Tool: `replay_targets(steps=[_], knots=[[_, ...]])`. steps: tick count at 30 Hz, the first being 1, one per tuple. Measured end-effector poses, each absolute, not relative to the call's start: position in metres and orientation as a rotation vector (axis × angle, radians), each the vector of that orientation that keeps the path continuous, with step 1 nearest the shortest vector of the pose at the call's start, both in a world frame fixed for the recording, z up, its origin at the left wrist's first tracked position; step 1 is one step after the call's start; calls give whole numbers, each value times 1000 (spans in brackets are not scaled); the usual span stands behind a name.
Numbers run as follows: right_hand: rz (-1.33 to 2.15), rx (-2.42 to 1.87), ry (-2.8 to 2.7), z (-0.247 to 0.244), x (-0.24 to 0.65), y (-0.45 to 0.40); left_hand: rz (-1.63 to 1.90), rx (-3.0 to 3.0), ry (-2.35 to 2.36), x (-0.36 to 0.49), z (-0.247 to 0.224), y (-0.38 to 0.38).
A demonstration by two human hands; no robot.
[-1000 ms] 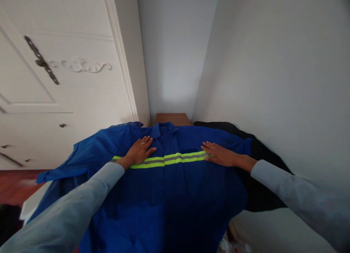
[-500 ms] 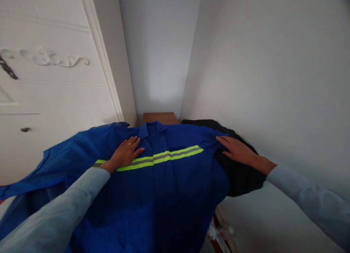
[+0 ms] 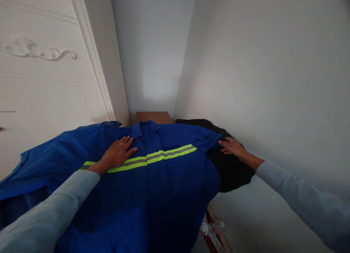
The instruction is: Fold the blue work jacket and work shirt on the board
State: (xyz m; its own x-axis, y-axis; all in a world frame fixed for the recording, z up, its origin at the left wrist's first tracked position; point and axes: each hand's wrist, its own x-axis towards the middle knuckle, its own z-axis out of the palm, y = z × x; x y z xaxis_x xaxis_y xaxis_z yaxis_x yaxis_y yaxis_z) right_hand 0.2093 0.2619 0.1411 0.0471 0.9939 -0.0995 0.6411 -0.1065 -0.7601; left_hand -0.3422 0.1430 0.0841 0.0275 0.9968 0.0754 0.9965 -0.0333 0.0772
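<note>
My L hand (image 3: 116, 153) is flat & open on the chest of the blue jacket (image 3: 164, 183), fingers spread, ring on one, by the collar (image 3: 144, 127). R hand (image 3: 232, 147) is open too, fingertips nr the end of the jacket's sleeve, over the black cloth (image 3: 232, 172); can't tell if it touches. Jacket's spread out front up, yellow-grey stripe (image 3: 172, 154) across chest, partly on the black cloth, w/ brown box-like thing (image 3: 154, 117) behind collar, nr wall (image 3: 246, 70).
</note>
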Motion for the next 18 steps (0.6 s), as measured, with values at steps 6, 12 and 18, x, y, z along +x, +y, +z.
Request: replay_targets(steps=[6,12,18], knots=[[1089,-1734,-1285,140,199,277,121,2260,2197,-342,87,143],[1066,-1690,-1323,142,213,280,134,2268,2194,-344,84,146],[1118,-1546,-1326,143,218,279,113,2287,2197,-348,82,148]])
